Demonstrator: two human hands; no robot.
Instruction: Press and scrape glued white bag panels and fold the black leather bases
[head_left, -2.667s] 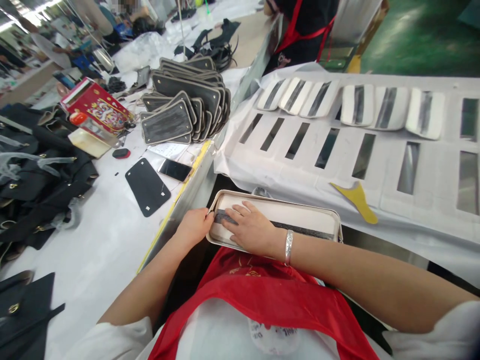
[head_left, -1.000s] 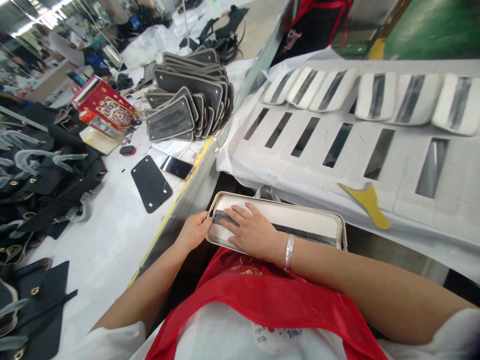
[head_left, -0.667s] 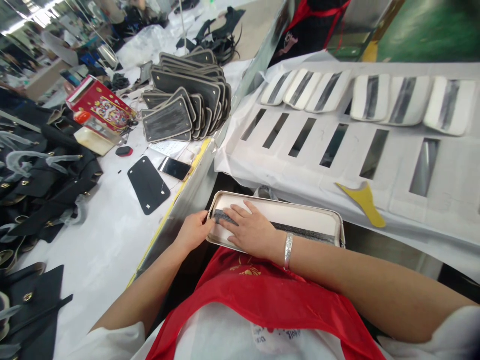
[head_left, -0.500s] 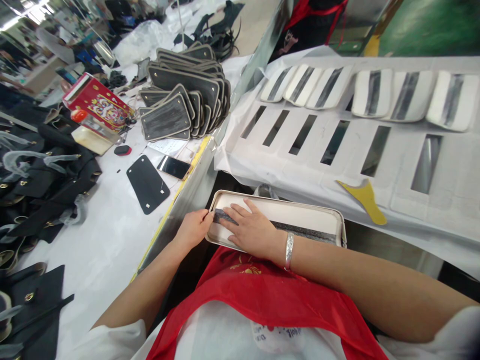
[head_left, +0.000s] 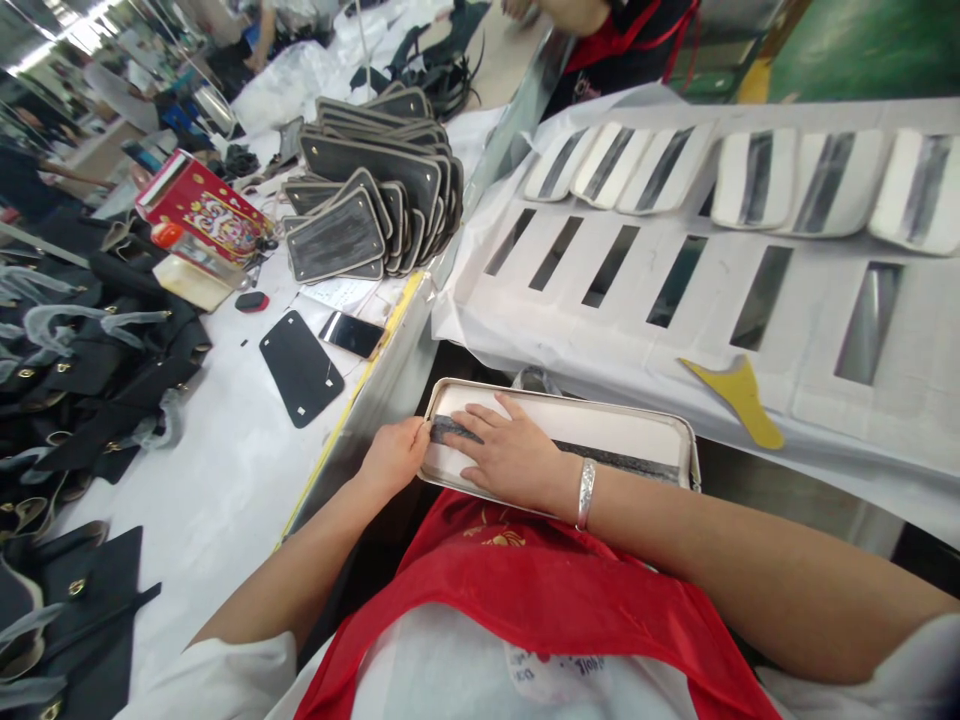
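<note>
A long white bag panel (head_left: pixel 622 425) with a raised cream rim and a dark strip along its middle lies across in front of my red apron (head_left: pixel 525 590). My left hand (head_left: pixel 397 452) is closed on the rim at its left end, thumb on top. Flat on the panel's left half rests my right hand (head_left: pixel 517 452), its fingers spread over part of the strip. A silver bracelet (head_left: pixel 585 494) is on the right wrist. Just behind the panel, a loop wrapped in clear plastic (head_left: pixel 534 380) shows. The panel's underside is hidden.
On the right table stand several white striped pads (head_left: pixel 757 180), a slotted white sheet (head_left: pixel 697 300) and a yellow piece (head_left: pixel 739 395). The left table holds stacked dark panels (head_left: pixel 367 190), a phone (head_left: pixel 352 334), a black panel (head_left: pixel 301 368), a red box (head_left: pixel 202 205) and black bags (head_left: pixel 112 350). Another person's arm (head_left: pixel 574 15) shows beyond.
My hands keep the same grip and place on the panel, with only a slight shift of the view. Another person's arm has come into sight at the top.
</note>
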